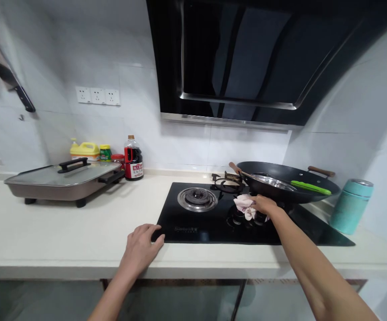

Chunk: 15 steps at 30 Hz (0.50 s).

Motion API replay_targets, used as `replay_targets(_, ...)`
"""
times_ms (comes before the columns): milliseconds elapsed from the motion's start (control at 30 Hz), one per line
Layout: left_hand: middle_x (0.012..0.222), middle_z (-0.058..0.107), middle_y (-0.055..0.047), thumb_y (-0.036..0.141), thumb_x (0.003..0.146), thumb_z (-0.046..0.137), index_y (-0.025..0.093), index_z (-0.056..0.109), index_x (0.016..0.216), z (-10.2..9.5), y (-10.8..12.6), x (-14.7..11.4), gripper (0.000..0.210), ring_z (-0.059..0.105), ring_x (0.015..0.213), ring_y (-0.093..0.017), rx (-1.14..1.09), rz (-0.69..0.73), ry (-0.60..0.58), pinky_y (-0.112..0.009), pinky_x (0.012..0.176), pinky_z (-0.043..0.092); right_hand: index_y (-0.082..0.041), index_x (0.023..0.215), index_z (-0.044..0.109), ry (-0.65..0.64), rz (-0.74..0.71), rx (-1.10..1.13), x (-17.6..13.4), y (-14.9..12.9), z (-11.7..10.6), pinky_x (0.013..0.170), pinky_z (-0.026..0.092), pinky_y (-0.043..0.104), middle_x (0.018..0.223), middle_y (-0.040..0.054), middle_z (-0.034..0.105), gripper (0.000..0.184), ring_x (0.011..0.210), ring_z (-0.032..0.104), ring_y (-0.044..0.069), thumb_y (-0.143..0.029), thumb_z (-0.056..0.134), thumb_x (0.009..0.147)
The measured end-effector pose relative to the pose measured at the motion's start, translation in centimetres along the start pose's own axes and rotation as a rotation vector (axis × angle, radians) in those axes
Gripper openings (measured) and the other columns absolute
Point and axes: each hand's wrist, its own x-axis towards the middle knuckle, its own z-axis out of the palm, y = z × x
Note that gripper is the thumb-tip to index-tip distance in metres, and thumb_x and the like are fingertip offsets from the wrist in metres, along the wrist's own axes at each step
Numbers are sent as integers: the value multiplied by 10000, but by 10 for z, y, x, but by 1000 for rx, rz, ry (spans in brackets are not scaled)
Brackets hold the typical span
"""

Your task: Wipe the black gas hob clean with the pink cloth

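Note:
My right hand [264, 205] is closed on a pale pink cloth [245, 203], pressed near the knobs [236, 217] of the black glass gas stove [210, 232]. Part of the cloth and some fingertips are hidden behind the hand. My left hand [142, 245] rests at the stove's front left corner, thumb and fingers apart, with nothing in it. The left burner [197, 198] is bare, its pan support [228, 183] lying behind and to the right. Over the right side of the stove sits a large black wok [280, 194], holding a green-handled utensil [310, 187] and something shiny metal.
A turquoise flask [352, 207] stands right of the stove. On the left are a lidded electric pan [63, 189], a soy sauce bottle [133, 160] and a yellow jug [85, 150]. A black range hood [240, 58] overhangs the stove. Knives [9, 78] hang on the left wall.

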Motion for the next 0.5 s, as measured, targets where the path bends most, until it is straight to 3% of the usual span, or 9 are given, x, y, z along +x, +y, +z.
replay_targets(500,1223,745,-94,413,918,542,231,756,1168,-2,1,2,376,620,1230,-317,-9,1,-2,-472,1058,435,-333,1417,646,41,32,68,-16,19,0,871,518,303,1234,64,742,475,1033,705,220,-326,546,953)
